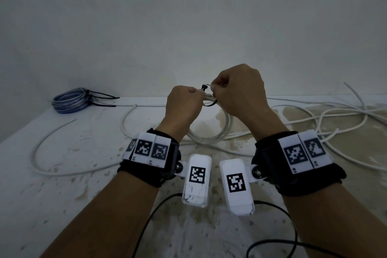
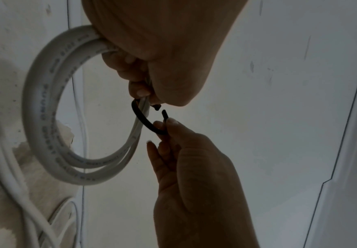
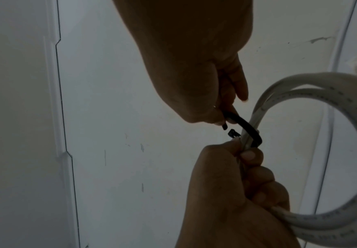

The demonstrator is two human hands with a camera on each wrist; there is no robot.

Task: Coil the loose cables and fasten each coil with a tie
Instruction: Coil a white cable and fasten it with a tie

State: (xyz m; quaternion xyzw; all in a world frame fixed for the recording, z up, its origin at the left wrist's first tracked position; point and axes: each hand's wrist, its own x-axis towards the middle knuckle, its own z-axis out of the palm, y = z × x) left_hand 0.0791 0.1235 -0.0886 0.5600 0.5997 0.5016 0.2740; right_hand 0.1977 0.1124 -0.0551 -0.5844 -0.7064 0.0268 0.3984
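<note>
A white cable coil hangs upright above the table, and my left hand grips its top strands. In the left wrist view the left hand closes round the white coil. A black cable tie loops under the strands. My right hand pinches the tie's tail end. The black tie curves from the left fingers to the right hand. In the right wrist view the tie has its tip a small gap away from its head, which sits by the left hand.
A blue coil bound with black ties lies at the back left by the wall. Loose white cables tangle on the right, and one white cable arcs across the left. The stained table drops off at its left edge.
</note>
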